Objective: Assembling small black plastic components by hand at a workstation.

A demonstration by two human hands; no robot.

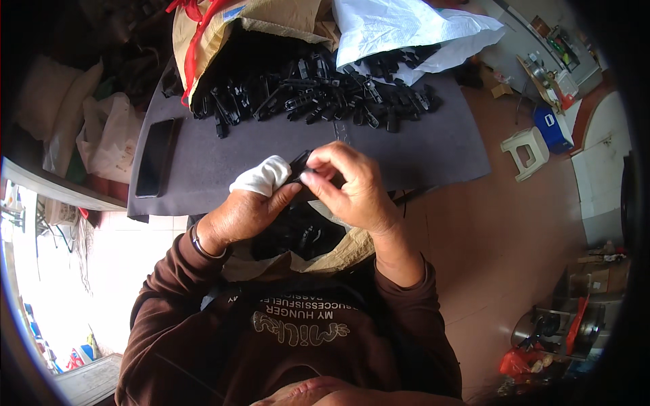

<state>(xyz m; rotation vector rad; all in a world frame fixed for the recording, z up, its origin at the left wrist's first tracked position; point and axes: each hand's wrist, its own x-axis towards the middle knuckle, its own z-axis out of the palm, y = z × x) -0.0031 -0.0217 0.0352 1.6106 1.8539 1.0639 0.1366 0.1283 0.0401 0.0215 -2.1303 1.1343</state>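
A small black plastic piece (300, 162), much like a clip, is held between my two hands over the near edge of the table. My left hand (247, 210), with a white cloth cover (263, 177) over its fingers, is closed on the piece's left side. From the right, the thumb and fingertips of my right hand (355, 186) pinch it. Fingers hide much of its shape. Beyond my hands lies a heap of similar black plastic pieces (318, 91). Below them, at my lap, is an open tan sack (355, 250) with dark pieces inside.
The grey-covered table (237, 152) carries a black phone (156, 159) at its left. A tan bag with red ribbon (254, 17) and a white sack (399, 30) stand behind the heap. On the floor at right are a pale stool (525, 154) and a blue box (554, 128).
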